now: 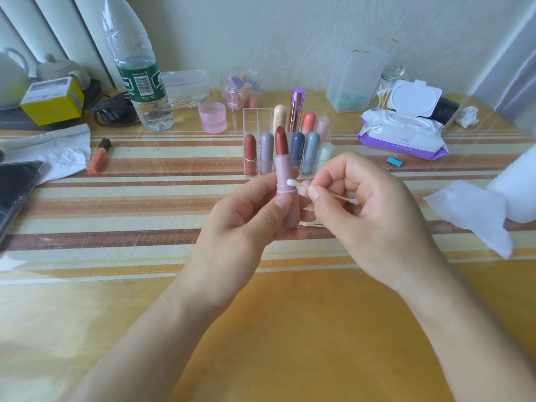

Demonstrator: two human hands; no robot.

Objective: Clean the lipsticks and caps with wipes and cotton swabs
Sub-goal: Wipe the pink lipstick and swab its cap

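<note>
Left hand (246, 219) is gripping the uncapped pink lipstick (282, 175) upright over mid-desk (261, 329), fingers (282, 201) clamped on its base. Right hand (374, 219) is pinching a cotton swab (301, 186), tip touching the tube's collar. Wipes pack (403, 137) is sitting near the far right edge.

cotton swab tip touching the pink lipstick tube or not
Touching. The head view shows the white tip of the cotton swab, pinched by the right hand, against the ridge of the pink lipstick tube held by the left hand, with no gap.
</note>
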